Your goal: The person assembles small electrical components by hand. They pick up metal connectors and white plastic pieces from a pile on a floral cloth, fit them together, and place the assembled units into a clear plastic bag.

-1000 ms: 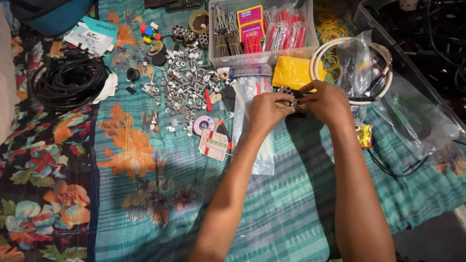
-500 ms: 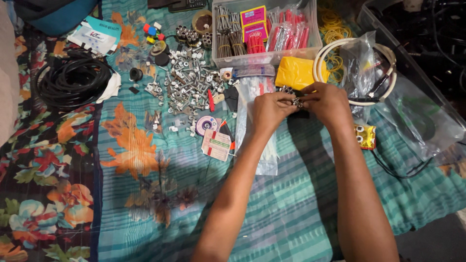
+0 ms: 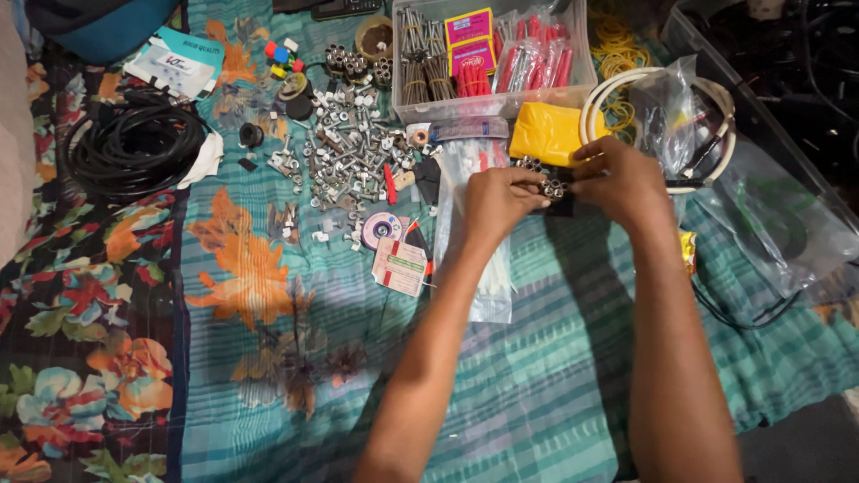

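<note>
My left hand (image 3: 495,204) and my right hand (image 3: 622,182) meet over the teal striped cloth (image 3: 528,385). Between their fingertips they pinch a small cluster of metal nuts (image 3: 551,189). A few more nuts (image 3: 528,165) lie just behind, next to a yellow packet (image 3: 546,131). Under my left wrist lies a clear bag of white cable ties (image 3: 470,170).
A heap of bolts, nuts and white clips (image 3: 353,152) lies left of my hands. A clear box (image 3: 490,54) with red plugs and nails stands behind. A black cable coil (image 3: 134,148) is far left, a white ring (image 3: 658,125) and plastic bags (image 3: 769,215) at right.
Both hands have shifted slightly to the right and away with the nuts; my right hand moved further over the white ring's edge. The view has drifted a little.
</note>
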